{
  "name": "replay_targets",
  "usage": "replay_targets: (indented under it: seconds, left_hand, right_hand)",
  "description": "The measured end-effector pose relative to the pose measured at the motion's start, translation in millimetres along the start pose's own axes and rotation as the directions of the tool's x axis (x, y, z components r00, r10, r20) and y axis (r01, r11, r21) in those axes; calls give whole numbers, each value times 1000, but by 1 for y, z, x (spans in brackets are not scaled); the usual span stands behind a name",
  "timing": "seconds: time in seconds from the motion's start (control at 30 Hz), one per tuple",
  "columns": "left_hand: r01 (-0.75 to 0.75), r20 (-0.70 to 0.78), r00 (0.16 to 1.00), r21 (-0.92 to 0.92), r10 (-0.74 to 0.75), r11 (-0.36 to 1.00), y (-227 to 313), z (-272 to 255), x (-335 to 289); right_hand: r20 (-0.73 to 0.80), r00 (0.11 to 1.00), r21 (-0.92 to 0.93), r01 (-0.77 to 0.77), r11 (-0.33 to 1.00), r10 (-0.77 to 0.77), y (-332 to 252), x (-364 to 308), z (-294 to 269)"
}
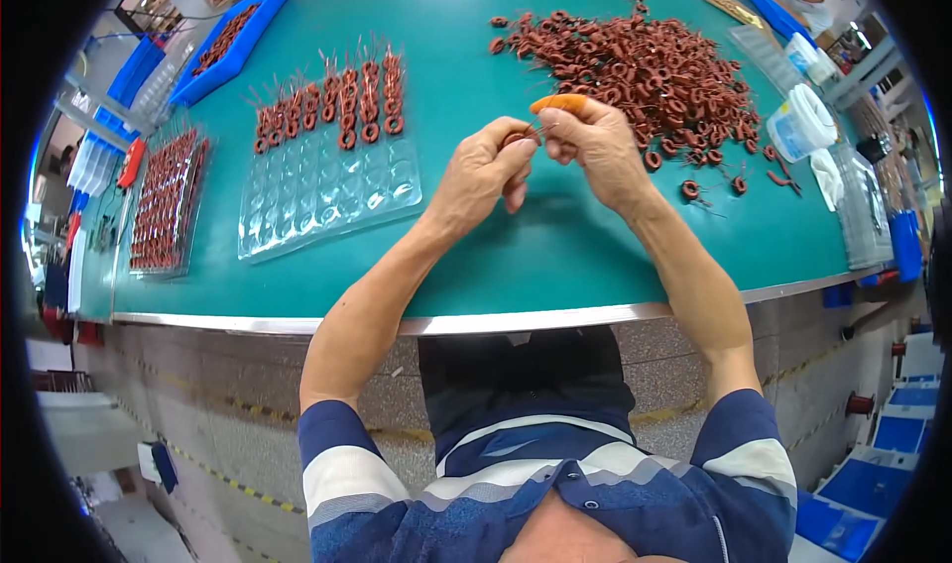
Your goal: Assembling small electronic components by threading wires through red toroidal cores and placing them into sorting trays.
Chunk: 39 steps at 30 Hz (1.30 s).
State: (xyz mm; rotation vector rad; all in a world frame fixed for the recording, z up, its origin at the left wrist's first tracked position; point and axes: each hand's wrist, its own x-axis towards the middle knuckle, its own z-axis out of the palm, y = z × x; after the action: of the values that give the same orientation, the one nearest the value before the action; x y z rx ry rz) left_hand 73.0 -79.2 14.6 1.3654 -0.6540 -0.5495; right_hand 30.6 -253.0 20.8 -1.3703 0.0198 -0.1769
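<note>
Above the middle of the green table, my two hands nearly meet. My left hand [488, 171] is closed round a red-brown ring-shaped coil [515, 140], pinching it between thumb and fingers. Thin wire leads stick out from the coil toward my right hand [593, 139], whose thumb and index finger pinch together at these leads. Over the right index finger lies an orange cover [558, 102] that looks like a finger cot. To the left is a clear plastic tray [332, 201] with round pockets; rows of similar coils stand in its far part, leads pointing up.
A large heap of loose coils [635, 72] lies at the far right, with stray coils [691, 190] nearer. A filled tray [169, 206] and a blue bin [233, 43] are on the left. A white tub [801, 124] stands right. The table's pale front edge [535, 318] runs before me.
</note>
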Motion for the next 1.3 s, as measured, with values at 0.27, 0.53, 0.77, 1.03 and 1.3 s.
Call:
replay_targets:
  seconds: [0.27, 0.53, 0.77, 1.03, 1.3]
  left_hand:
    - [-43, 35, 998, -99, 47, 994, 8, 11, -3]
    - [-22, -45, 999, -238, 12, 971, -11, 6, -11]
    - [-142, -150, 976, 121, 160, 982, -15, -1, 3]
    - [-230, -66, 938, 617, 342, 752, -17, -6, -1]
    - [-385, 203, 917, 672, 343, 633, -13, -18, -5]
  right_hand:
    - [-138, 985, -135, 85, 987, -104, -5, -11, 1]
    - [-126, 965, -356, 175, 918, -232, 13, -9, 9]
    - [-62, 989, -377, 102, 920, -135, 11, -13, 8]
    - [2, 999, -188, -46, 981, 47, 17, 1, 2]
    - [61, 971, -143, -218, 965, 229, 7, -6, -2]
